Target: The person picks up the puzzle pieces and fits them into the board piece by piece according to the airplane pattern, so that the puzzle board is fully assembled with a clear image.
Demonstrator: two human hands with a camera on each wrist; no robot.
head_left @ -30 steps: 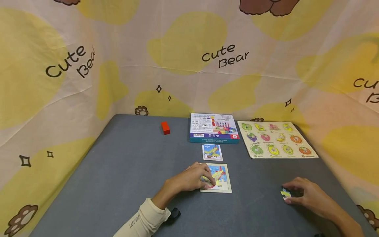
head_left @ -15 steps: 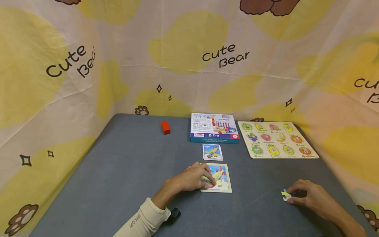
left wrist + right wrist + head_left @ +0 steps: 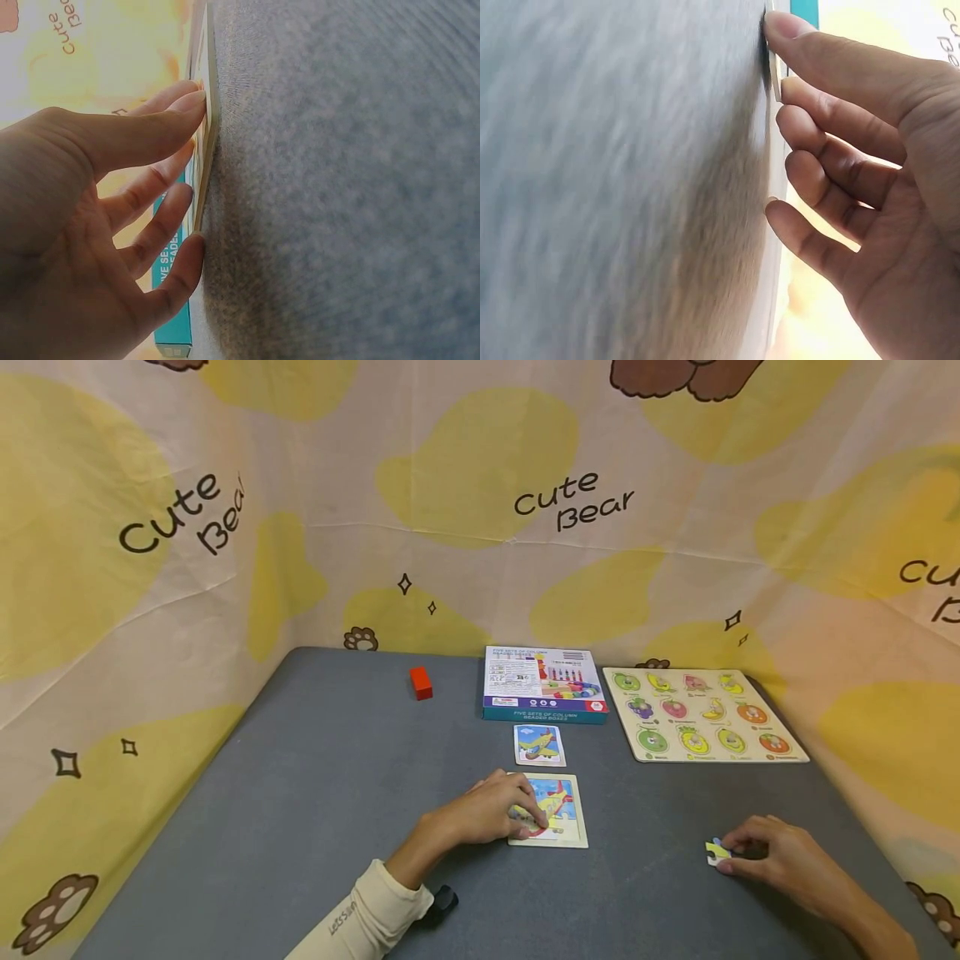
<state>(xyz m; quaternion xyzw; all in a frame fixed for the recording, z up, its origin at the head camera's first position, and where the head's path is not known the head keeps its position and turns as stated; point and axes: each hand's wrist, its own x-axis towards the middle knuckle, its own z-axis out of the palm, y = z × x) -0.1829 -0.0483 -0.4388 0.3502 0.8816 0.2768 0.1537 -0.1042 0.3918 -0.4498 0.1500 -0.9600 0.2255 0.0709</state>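
Observation:
My right hand (image 3: 783, 860) is low over the right part of the table. Its thumb and fingers pinch a small yellow, white and blue jigsaw piece (image 3: 717, 852) by the right side. In the right wrist view the piece's thin edge (image 3: 775, 79) shows by the thumb. My left hand (image 3: 498, 810) rests on the left part of a framed airplane jigsaw puzzle (image 3: 561, 806), fingertips on its surface. The left wrist view shows those fingers loosely bent along the board's edge (image 3: 211, 97). The left hand hides the puzzle's left part.
Behind the puzzle lies a small airplane picture card (image 3: 538, 746). Farther back is a flat toy box (image 3: 543, 685), with a wooden fruit puzzle board (image 3: 705, 714) to its right. A red block (image 3: 421, 683) sits at the back left. Printed cloth (image 3: 450, 485) walls the table.
My right hand shifts its hold on the jigsaw piece, its fingers now more to the piece's right side. The piece has moved slightly left. My left hand stays on the puzzle.

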